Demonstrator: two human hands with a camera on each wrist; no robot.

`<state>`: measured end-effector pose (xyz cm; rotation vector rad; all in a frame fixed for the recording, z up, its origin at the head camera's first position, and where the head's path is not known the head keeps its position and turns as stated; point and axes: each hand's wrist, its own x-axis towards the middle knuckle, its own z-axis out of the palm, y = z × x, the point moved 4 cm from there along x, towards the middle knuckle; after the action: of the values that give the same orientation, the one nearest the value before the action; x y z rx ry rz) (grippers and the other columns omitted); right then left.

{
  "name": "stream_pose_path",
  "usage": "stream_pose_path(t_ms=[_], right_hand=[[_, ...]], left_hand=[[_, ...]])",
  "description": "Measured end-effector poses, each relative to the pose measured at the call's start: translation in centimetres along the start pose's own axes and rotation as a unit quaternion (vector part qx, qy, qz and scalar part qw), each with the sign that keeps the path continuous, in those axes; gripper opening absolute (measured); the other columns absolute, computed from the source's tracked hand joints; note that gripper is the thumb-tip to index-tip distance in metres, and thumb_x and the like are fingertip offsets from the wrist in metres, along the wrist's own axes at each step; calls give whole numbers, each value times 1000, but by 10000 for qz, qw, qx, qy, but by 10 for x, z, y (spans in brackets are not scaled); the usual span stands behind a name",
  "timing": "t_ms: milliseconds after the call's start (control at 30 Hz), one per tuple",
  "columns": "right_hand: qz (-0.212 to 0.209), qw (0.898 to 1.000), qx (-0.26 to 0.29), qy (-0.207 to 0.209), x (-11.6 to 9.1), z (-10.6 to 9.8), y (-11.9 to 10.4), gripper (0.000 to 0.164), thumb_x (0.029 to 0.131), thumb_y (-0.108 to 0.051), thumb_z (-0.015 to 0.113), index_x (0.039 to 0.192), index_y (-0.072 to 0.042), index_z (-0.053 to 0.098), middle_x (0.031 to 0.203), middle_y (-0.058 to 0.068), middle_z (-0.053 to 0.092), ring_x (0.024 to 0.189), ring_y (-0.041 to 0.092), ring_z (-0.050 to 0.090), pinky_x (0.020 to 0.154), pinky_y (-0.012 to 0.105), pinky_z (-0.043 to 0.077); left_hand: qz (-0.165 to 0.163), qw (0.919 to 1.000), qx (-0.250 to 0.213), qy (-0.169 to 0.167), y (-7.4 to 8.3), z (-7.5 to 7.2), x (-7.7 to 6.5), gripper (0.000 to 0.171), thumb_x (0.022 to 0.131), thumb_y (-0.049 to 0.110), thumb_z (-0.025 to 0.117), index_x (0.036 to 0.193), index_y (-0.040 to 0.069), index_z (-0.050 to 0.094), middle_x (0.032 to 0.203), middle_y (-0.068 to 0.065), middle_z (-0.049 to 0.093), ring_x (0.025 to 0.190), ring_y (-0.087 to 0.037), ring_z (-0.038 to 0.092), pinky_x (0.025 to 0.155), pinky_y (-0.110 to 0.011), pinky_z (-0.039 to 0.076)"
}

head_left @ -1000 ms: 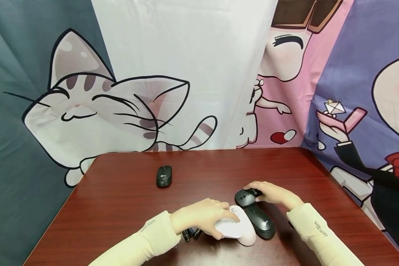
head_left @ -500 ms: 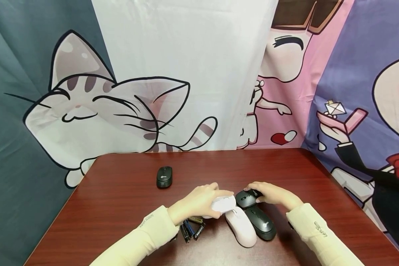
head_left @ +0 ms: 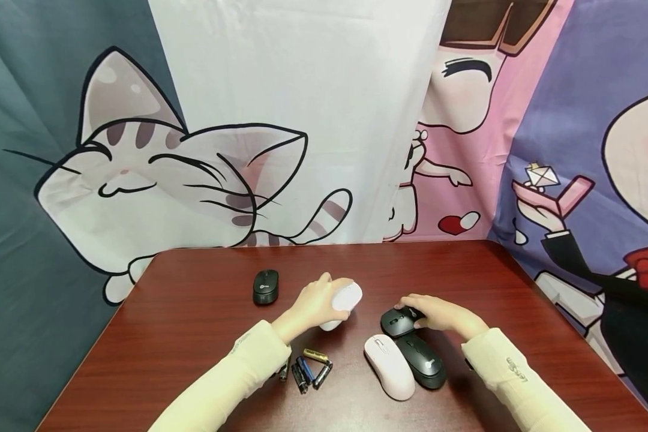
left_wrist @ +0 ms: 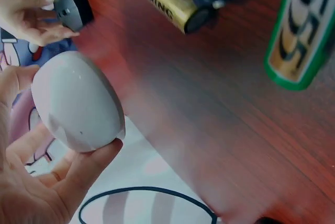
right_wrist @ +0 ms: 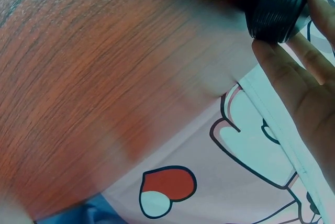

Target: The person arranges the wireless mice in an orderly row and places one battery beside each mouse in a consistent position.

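My left hand (head_left: 314, 305) grips a white computer mouse (head_left: 349, 296) by its sides, with thumb and fingers on opposite edges. From the left wrist, the mouse's smooth white shell (left_wrist: 78, 103) shows tilted between the fingertips. At the right, my right hand (head_left: 444, 313) holds a dark grey mouse (head_left: 395, 323), thumb on one side and fingers on the other; its ribbed dark side (right_wrist: 276, 9) shows in the right wrist view. Close against that mouse lies a black mouse (head_left: 422, 361), and beside it a pale pinkish-white mouse (head_left: 390, 367).
Several loose batteries lie near the left forearm, including a gold one (head_left: 315, 355) and a blue one (head_left: 305, 369). A battery with a green edge (left_wrist: 298, 35) shows at the left wrist. Another black mouse (head_left: 266, 287) sits toward the back of the red-brown table (head_left: 205, 300).
My left hand has lifted the white mouse off the pinkish-white one and carried it left and toward the back. The batteries are now uncovered. My right hand stays on the dark grey mouse.
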<state>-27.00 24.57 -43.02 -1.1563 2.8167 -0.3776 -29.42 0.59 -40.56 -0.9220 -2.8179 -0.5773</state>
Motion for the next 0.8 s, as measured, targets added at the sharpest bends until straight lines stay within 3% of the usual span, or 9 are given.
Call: stream_pose_path(t_ms=[200,300,533,800], right_hand=[[-1,9999,106,-35,-1,1,-2,41,69,4,67,107,-2,53,101,8,57,93,22,54,81,37,44],[0,9999,143,-69,-2,1,-3,40,69,3,67,107,-3,53,100,8,56,91,22,54,80,37,45],[-50,10000,73,-11,0,0,-3,40,68,5,67,105,-3,52,99,8,56,91,22,54,80,36,44],[93,9997,160,-153,5,-1,-5,41,68,5,67,105,-4,51,100,8,56,93,23,53,81,38,44]], left_hand=[[-594,9970,-222,450,-9,-1,9,58,66,36,70,119,22,52,91,-10,51,69,-26,58,59,-36,46],[-777,9956,-92,513,-12,0,14,56,65,37,70,117,21,54,91,-11,52,70,-27,59,58,-37,46],[-1257,9896,462,532,-21,1,29,55,60,41,70,110,21,58,89,-10,54,71,-28,59,58,-37,44],[-1991,9796,211,187,-36,9,45,55,62,42,70,109,17,56,95,-13,54,81,-29,58,64,-38,45]])
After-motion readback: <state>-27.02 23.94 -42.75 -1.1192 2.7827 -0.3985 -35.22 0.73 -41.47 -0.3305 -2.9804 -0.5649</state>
